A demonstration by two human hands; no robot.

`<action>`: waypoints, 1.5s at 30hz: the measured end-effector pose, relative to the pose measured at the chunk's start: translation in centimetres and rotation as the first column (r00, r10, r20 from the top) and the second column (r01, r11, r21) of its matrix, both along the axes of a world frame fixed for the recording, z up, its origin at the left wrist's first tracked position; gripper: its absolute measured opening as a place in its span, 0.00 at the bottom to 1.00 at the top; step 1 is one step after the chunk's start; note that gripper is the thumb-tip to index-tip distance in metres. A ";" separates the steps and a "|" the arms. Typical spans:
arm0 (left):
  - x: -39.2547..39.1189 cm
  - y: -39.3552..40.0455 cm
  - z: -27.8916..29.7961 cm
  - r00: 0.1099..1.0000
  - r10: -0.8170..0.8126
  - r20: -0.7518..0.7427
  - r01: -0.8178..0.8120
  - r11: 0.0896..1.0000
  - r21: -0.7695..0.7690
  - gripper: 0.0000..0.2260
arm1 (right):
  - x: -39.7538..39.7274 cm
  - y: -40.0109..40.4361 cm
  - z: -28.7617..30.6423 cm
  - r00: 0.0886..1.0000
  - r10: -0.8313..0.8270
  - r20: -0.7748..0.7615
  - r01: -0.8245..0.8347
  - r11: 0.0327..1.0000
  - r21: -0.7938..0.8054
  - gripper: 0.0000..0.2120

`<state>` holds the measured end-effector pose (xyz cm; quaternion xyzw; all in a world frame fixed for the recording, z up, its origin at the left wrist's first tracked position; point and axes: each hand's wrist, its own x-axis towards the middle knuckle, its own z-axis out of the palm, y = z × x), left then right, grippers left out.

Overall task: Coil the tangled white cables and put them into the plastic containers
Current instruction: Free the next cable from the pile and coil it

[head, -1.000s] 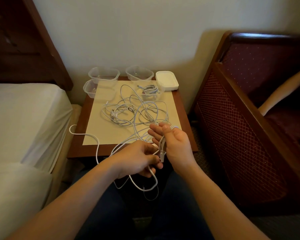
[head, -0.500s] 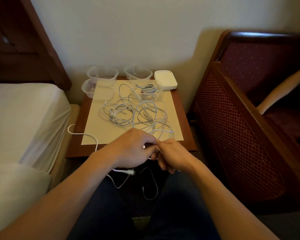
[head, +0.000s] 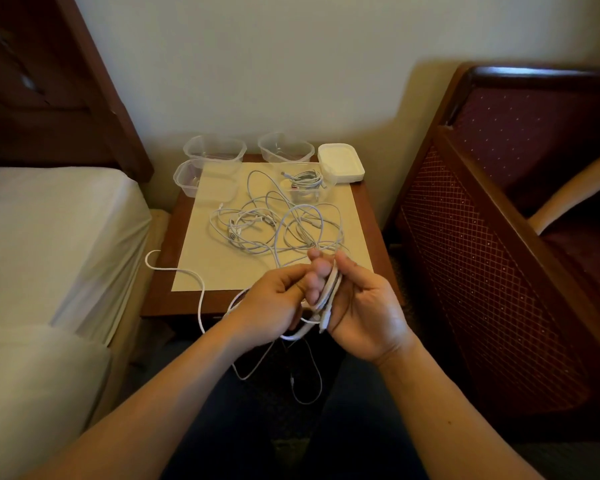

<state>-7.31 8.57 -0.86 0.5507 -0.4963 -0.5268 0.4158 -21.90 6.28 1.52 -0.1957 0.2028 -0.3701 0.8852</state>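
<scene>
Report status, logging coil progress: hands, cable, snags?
Left hand feeding, right hand holding the white cable loops. Tangle waits on table. One container filled.

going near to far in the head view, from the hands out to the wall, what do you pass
hands winding a cable, left hand and right hand → tangled white cables → container holding a coiled cable → empty container

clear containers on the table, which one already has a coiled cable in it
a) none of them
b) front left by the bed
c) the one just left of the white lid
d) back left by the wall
c: a coiled cable lies inside the clear container next to the white lid, while the back left container and front left container show no cable.
</scene>
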 end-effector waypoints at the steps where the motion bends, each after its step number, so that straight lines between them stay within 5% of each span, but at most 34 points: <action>1: -0.1 0.2 0.1 0.998 -0.033 0.050 0.033 0.999 0.009 0.16 | 0.1 -0.1 0.0 0.998 -0.053 -0.034 0.052 0.999 -0.010 0.20; 6: -0.1 1.5 -0.7 0.974 -0.203 0.101 0.187 0.971 0.148 0.09 | 0.6 -1.2 -0.8 0.928 -0.279 -0.246 0.198 0.930 -0.309 0.23; 12: 0.7 1.6 -0.5 0.897 -0.303 0.321 0.262 0.951 0.165 0.09 | 0.7 -0.9 -2.3 0.751 -0.387 -0.534 0.034 0.831 -0.555 0.14; 16: 1.7 1.6 0.4 0.696 -0.325 0.641 0.342 0.934 0.102 0.07 | 0.4 -0.8 -3.3 0.364 -0.542 -0.757 -0.323 0.689 -0.649 0.15; 19: 2.6 1.3 1.1 0.569 -0.267 0.778 0.364 0.930 0.052 0.08 | 0.0 -0.6 -3.5 0.093 -0.583 -0.807 -0.661 0.570 -0.488 0.17; 21: 2.9 1.0 1.3 0.516 -0.228 0.826 0.427 0.904 -0.017 0.09 | 0.0 -0.5 -3.4 -0.006 -0.569 -0.823 -0.768 0.529 -0.360 0.14; 24: 3.8 0.4 1.3 0.455 -0.190 0.870 0.535 0.840 -0.096 0.07 | -0.3 -0.3 -2.9 0.132 -0.327 -0.936 -0.702 0.636 -0.322 0.22; 28: 4.9 0.0 0.7 0.351 0.104 0.931 0.638 0.701 -0.318 0.11 | -0.1 0.1 -2.4 0.400 0.035 -0.916 -0.563 0.798 -0.215 0.31; 32: 5.5 -0.5 0.5 0.335 0.277 0.901 0.638 0.637 -0.433 0.13 | -0.5 0.0 -2.5 0.600 0.228 -0.767 -0.490 0.863 -0.126 0.35; 38: 5.3 -0.7 -0.6 0.323 0.364 0.874 0.590 0.644 -0.486 0.06 | -0.1 -0.1 -2.7 0.763 0.305 -0.570 -0.410 0.910 -0.063 0.32; 41: 4.9 -0.5 -0.3 0.573 0.140 0.808 0.502 0.718 -0.481 0.10 | -0.3 -0.6 -2.4 0.834 0.356 -0.422 -0.409 0.912 -0.037 0.30; 43: 4.1 0.1 -0.2 0.794 -0.034 0.606 0.335 0.858 -0.390 0.12 | -0.4 -0.9 -2.3 0.860 0.368 -0.354 -0.408 0.912 -0.042 0.27; 45: 3.0 0.7 0.0 0.925 -0.059 0.376 0.168 0.949 -0.266 0.11 | -0.3 -0.9 -2.4 0.880 0.379 -0.285 -0.407 0.912 -0.044 0.26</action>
